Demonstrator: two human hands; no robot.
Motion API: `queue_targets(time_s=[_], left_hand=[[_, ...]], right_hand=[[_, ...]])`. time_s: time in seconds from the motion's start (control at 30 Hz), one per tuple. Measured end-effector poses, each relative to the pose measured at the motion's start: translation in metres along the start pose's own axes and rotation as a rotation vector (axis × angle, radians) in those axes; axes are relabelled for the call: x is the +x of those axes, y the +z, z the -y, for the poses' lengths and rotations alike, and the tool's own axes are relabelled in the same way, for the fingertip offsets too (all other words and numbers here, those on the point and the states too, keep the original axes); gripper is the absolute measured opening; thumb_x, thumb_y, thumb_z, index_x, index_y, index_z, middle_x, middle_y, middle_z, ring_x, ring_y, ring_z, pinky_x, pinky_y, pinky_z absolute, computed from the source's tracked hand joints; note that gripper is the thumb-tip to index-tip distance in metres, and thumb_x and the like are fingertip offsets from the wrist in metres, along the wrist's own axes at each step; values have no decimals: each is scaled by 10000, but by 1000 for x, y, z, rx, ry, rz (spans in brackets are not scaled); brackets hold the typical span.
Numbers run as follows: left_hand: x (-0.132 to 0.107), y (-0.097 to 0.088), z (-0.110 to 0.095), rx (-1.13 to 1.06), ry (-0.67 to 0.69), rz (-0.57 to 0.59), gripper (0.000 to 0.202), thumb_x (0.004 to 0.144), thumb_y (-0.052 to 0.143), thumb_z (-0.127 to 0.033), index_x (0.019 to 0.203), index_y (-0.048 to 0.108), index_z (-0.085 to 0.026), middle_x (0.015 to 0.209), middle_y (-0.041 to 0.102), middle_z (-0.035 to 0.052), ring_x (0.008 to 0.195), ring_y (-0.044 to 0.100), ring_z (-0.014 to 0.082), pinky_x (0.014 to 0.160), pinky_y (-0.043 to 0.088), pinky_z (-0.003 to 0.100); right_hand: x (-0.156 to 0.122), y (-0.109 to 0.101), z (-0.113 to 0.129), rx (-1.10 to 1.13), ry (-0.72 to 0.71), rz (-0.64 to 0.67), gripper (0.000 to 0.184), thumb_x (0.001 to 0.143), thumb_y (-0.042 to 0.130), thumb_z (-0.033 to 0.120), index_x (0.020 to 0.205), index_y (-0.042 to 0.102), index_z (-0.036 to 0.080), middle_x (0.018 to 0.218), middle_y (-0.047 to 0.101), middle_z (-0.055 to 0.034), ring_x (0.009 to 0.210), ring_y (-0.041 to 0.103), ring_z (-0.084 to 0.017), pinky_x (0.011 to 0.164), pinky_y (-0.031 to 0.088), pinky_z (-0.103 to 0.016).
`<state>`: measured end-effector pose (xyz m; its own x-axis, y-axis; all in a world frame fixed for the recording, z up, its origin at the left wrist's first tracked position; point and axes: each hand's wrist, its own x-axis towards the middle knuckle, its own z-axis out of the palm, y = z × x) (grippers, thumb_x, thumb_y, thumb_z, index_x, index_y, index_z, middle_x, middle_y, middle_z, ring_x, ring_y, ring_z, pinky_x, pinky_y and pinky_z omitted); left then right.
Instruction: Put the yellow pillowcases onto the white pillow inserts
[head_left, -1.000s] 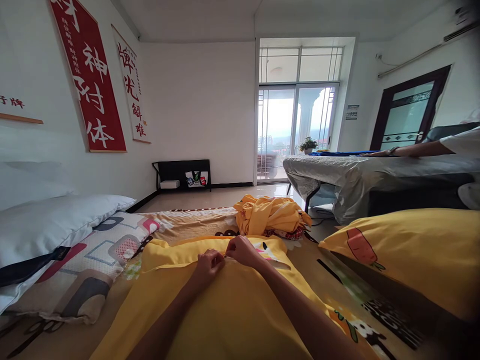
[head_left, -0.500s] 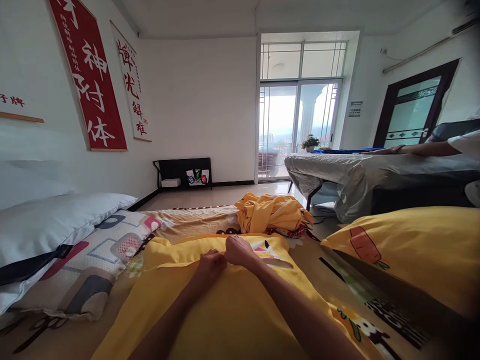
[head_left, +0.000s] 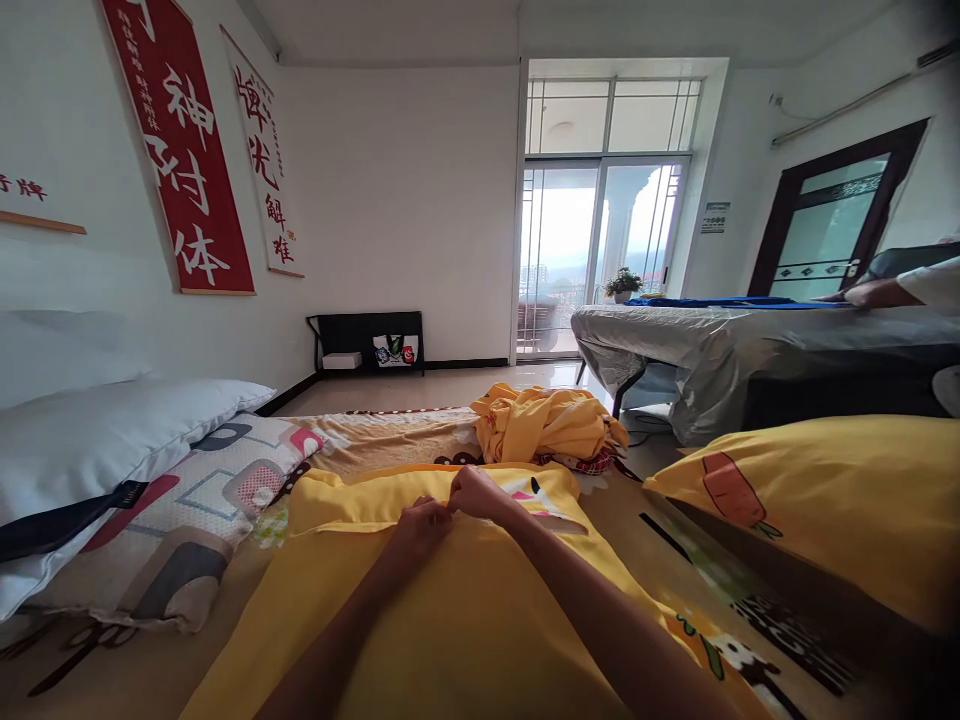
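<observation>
Pinching of a hem is judged to be the step in hand: the left hand (head_left: 421, 522) and the right hand (head_left: 474, 492) are curled shut side by side, almost touching, with fingertips closed on the far fold of the cloth (head_left: 450, 620). Whether a zip or button lies under the fingers cannot be told. The cloth is spread over the middle of the bed (head_left: 375, 440) and runs back under both forearms, its hem turned toward the foot edge. Any further work at that hem is judged to call for a fine fingertip grip and even tension, since the fabric is thin, smooth and limp and wrinkles easily.

The cloth is plain yellow with a cartoon print near its far right corner. A crumpled heap (head_left: 544, 425) of like yellow fabric is seen at the foot edge. A plump pillow (head_left: 832, 500) with a carrot print lies along the right edge; a white pillow (head_left: 112, 430) and a patterned one (head_left: 195, 510) along the left. Another person's hand (head_left: 874, 293) rests on a glossy grey cover (head_left: 697, 350) well apart.
</observation>
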<state>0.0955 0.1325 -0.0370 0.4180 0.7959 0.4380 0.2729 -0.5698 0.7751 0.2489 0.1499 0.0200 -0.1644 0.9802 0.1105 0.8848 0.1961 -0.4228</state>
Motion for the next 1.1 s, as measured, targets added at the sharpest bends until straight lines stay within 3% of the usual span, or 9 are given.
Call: queue_targets(time_s=[0.2,0.37,0.57,0.7,0.83,0.93,1.0,1.1], left_hand=[[2,-1,4,-64,-24,-9,226,834,521,-386,732,544,-186,782,494,8,778,461,159,743,388,269],[1,0,-6,-55,-49,-25,221,817,525,-399,739,541,-192,792,507,16,794,462,170,764,382,277],[-3,-2,-21,-107,-106,4,250,841,511,-430,738,494,-204,699,490,-20,671,450,141,637,369,238],[-10,-9,-24,-51,-38,-3,297,872,476,-427,688,530,-200,606,534,-19,651,495,152,685,384,265],[-24,-22,-29,85,34,101,385,873,489,-417,574,585,-195,481,553,-4,609,509,163,704,393,283],[-24,-31,-31,127,-6,-107,429,894,400,-447,582,558,-198,432,455,-29,475,441,134,546,364,261],[-14,-33,-31,233,-46,-221,382,891,380,-420,641,564,-197,491,469,-27,487,448,134,517,346,255],[4,-24,-29,394,-28,-128,214,837,483,-320,764,639,-192,686,587,11,625,534,156,610,392,265]], right_hand=[[-6,-4,-4,11,-73,13,151,671,621,163,755,745,177,716,700,-25,653,581,-124,519,322,-210],[-9,-10,0,-6,-66,12,154,648,629,128,740,747,164,750,713,-49,686,602,-148,525,326,-222],[-13,-17,1,-11,-66,2,168,660,615,109,746,748,165,760,717,-57,707,609,-162,539,344,-231],[-15,-18,-1,-3,-68,3,158,661,624,121,739,751,172,741,715,-46,673,602,-153,537,349,-227],[-15,-17,-2,8,-70,-2,165,657,620,107,734,751,169,735,715,-39,661,596,-140,536,347,-220],[-14,-16,-2,16,-73,-5,155,658,623,109,732,748,163,737,714,-42,662,593,-140,524,335,-220],[-12,-16,-1,18,-76,-12,155,657,620,106,729,747,159,733,712,-47,663,592,-145,517,325,-223],[-10,-15,0,16,-87,-31,162,651,613,90,720,744,155,725,708,-51,666,590,-149,516,312,-225]])
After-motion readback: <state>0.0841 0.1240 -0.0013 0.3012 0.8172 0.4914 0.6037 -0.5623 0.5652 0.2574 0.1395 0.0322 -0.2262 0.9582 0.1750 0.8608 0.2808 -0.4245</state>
